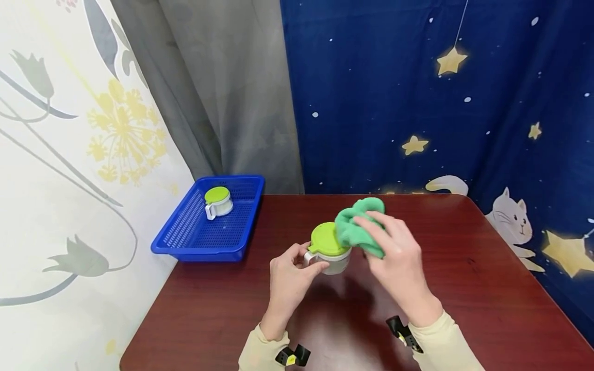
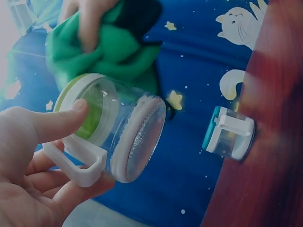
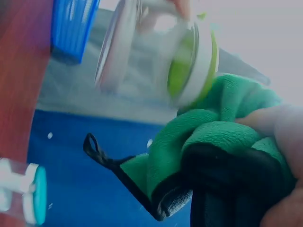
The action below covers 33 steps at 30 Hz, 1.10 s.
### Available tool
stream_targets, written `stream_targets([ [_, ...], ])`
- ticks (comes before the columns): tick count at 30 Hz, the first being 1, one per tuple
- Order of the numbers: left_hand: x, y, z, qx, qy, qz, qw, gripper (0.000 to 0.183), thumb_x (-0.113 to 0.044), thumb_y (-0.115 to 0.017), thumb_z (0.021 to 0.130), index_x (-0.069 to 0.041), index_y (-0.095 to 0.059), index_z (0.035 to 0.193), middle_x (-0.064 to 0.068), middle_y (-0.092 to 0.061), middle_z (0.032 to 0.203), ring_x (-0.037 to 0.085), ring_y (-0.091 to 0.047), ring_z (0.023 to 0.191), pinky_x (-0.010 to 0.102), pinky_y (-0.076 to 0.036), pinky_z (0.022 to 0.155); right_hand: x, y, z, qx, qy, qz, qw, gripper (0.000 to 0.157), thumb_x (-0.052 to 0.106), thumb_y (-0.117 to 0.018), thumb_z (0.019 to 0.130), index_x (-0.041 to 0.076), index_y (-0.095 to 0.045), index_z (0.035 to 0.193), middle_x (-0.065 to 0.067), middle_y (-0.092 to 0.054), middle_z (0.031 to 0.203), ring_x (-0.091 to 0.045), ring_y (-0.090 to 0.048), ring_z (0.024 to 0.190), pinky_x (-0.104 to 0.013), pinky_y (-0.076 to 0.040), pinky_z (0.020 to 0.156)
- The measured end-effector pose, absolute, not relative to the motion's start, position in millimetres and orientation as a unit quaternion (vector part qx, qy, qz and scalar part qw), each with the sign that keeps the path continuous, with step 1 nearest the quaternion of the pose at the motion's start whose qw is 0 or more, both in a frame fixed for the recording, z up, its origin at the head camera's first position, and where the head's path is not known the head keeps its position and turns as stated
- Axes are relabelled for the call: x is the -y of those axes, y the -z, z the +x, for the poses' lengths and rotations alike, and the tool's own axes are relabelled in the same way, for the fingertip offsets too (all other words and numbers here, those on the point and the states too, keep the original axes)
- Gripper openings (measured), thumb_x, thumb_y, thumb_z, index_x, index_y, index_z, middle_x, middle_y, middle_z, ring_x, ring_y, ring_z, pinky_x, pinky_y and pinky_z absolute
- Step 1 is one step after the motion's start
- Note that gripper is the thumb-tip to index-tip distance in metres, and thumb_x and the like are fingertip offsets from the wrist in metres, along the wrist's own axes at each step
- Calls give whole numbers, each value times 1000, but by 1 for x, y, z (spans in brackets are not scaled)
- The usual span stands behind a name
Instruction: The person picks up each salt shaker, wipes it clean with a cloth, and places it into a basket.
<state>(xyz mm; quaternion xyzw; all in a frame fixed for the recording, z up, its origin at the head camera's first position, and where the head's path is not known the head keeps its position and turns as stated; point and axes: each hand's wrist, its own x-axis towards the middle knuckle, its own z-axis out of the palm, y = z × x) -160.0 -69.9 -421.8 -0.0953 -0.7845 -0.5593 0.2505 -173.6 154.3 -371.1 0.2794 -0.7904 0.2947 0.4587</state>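
My left hand (image 1: 291, 275) holds a clear seasoning jar (image 1: 330, 239) above the table, thumb on its side and fingers around its white handle (image 2: 85, 172). The jar has a lime-green lid with a small tab and is tilted. A bunched green cloth (image 1: 357, 229) with dark edging and a hanging loop (image 3: 96, 150) is in my right hand (image 1: 399, 255). The cloth lies against the right side of the lid. Beyond them on the table stands another clear jar (image 2: 229, 133) with a teal lid, hidden behind the cloth and right hand in the head view.
A blue plastic basket (image 1: 197, 251) sits at the table's back left. In it stands a jar (image 1: 219, 202) with a lime-green lid and white handle. The dark red-brown table (image 1: 487, 288) ends at grey and blue curtains (image 1: 371, 103), with a patterned white wall on the left.
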Motion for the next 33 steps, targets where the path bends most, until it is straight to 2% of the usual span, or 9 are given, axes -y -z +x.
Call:
stream_targets([
  [4,67,421,-160,788,546,-100,268,32,-19,-94,69,-18,-62,76,-2,-75,106,5,-71,78,26,-58,66,-138,366,-167,796,-223,351,439,58,-4,-81,70,17,-72,124,-10,-64,129,-34,-58,109,-51,-55,86],
  [8,67,421,-161,802,516,-89,288,25,-12,-89,69,-19,-65,74,-3,-75,101,1,-69,69,23,-56,62,-125,366,-163,785,-173,401,439,58,-2,-83,68,15,-72,123,-12,-64,126,-34,-59,104,-48,-56,83],
  [12,69,421,-161,810,499,-82,299,24,-9,-85,68,-20,-64,70,-3,-76,98,-1,-66,65,23,-55,59,-118,369,-165,771,-158,426,446,56,-3,-81,69,13,-72,122,-13,-65,123,-34,-60,101,-48,-54,86],
  [18,69,423,-160,811,504,-78,287,25,-17,-93,67,-19,-69,73,-4,-76,99,2,-69,71,23,-55,61,-126,375,-175,786,-149,421,428,59,0,-83,68,13,-71,124,-12,-65,125,-34,-59,103,-46,-56,83],
  [24,73,427,-162,808,507,-74,291,34,-23,-97,64,-20,-64,69,1,-76,100,8,-70,76,25,-54,59,-141,379,-203,823,-143,384,392,56,-1,-81,71,13,-70,124,-11,-64,126,-31,-56,105,-44,-55,84],
  [29,74,427,-166,807,513,-66,286,35,-23,-97,63,-20,-63,68,1,-76,98,9,-70,77,26,-54,57,-145,381,-213,838,-145,374,370,54,-1,-77,76,14,-69,127,-10,-62,128,-29,-55,109,-42,-55,87],
  [33,75,429,-169,806,514,-60,286,35,-23,-97,63,-20,-63,68,-1,-76,98,10,-68,75,27,-53,55,-143,382,-215,841,-145,373,363,56,1,-80,77,15,-68,129,-10,-61,129,-28,-55,111,-43,-56,87],
])
